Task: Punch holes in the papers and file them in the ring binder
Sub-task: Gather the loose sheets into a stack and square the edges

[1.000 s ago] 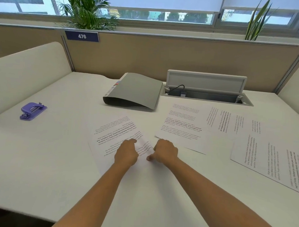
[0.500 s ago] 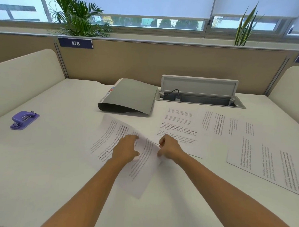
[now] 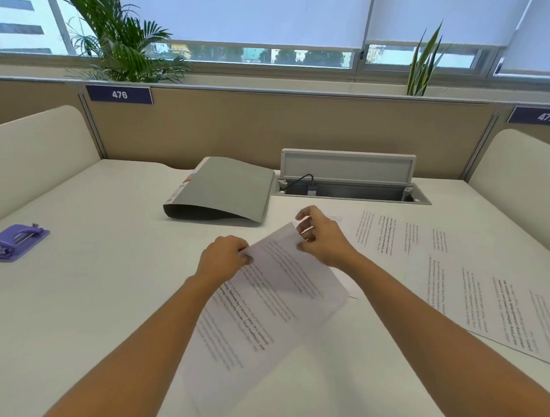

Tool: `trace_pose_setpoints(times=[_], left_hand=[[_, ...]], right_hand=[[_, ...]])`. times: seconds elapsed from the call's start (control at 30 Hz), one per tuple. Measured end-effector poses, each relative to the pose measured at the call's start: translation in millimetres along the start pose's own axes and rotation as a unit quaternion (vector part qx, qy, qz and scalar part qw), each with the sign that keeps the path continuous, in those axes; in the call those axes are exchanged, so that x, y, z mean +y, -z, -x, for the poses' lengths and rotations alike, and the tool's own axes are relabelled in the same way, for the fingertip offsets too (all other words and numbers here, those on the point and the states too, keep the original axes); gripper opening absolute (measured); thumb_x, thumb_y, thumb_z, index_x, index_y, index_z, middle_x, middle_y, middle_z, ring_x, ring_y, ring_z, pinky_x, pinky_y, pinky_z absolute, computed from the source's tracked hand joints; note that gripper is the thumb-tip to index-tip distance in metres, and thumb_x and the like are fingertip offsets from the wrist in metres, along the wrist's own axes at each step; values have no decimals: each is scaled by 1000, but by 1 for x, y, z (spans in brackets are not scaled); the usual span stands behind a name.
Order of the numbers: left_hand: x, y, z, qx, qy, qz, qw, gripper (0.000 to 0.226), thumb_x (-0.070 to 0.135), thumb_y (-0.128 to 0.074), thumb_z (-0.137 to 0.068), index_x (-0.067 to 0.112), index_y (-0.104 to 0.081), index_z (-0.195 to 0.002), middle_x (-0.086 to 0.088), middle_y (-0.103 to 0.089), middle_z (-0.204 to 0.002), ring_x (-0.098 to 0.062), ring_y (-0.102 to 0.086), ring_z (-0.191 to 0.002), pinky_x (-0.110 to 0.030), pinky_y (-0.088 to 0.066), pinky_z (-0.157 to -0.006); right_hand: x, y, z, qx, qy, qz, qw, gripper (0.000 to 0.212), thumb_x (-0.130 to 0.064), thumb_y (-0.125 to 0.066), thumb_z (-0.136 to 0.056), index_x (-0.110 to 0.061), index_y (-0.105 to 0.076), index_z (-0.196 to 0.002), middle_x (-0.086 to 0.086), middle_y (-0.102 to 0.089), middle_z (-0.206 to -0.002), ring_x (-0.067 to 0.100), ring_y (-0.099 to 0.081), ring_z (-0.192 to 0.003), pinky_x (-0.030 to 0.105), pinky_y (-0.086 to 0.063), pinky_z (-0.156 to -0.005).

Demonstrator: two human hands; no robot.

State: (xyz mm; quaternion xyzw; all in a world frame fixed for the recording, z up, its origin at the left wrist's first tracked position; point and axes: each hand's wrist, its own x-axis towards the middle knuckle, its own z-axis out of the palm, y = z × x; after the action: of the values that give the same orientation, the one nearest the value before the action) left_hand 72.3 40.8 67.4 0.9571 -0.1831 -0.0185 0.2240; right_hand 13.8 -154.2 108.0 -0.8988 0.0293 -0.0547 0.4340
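Far to the left of the left hand (image 3: 222,259), the punch (image 3: 18,241), untouched on the desk (image 3: 106,295) and well apart from everything else. Ahead of that hand and just past its knuckles, the binder (image 3: 224,192), shut, lying flat.

Changed in the last second: sheets (image 3: 269,305) that lay flat under both palms now lifted off the desk and swung round, far corner raised, near edge trailing toward the body. Seemingly two sheets, one over the other; count not certain through the blur. Meaning for the task: gathering under way, nothing punched, nothing filed.

Left hand closed on the upper left edge of the sheets, thumb hidden behind the paper, knuckles up, forearm running in from the lower left.

Right hand (image 3: 321,238) just right of the raised corner, fingers spread and curled, fingertips touching or nearly touching the top edge; more a guiding touch than a firm pinch, exact contact unclear. Forearm crossing in from the lower right.

Right of that hand, more papers (image 3: 453,273) flat on the desk, near its wrist and beyond. Likely next: adding those to the stack, then the reach far left for the punch.
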Motion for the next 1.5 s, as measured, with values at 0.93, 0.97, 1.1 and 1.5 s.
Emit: trace_pose_setpoints(times=[0.93,0.97,1.1,1.5], left_hand=[[35,37,34,173,-14,625,761,2,19,-64,-84,20,-63,-85,12,-74,-79,-10,-71,-70,-22,-56,-56],[36,39,35,176,-29,628,758,2,19,-64,-84,20,-64,-85,12,-74,-79,-10,-71,-71,-22,-56,-56],[33,28,42,173,-44,619,765,4,21,-64,-82,23,-64,-86,12,-74,-82,-13,-71,-72,-23,-56,-57],[16,1,53,148,6,597,789,8,19,-61,-84,23,-67,-88,9,-74,-80,-13,-70,-70,-25,-58,-60]], right_hand=[[37,0,46,123,-1,-411,903,24,-6,-72,-75,-14,-67,-97,-1,-74,-92,20,-72,-80,30,-59,-66],[35,1,45,131,9,-412,902,23,-6,-72,-75,-16,-68,-95,-4,-75,-90,18,-72,-79,30,-59,-66],[38,-5,51,142,22,-414,899,21,-9,-73,-71,-18,-70,-90,-6,-75,-89,16,-71,-79,28,-58,-67],[46,-18,55,131,-2,-384,914,19,-8,-71,-78,-20,-69,-92,-4,-72,-96,14,-69,-83,27,-58,-72]])
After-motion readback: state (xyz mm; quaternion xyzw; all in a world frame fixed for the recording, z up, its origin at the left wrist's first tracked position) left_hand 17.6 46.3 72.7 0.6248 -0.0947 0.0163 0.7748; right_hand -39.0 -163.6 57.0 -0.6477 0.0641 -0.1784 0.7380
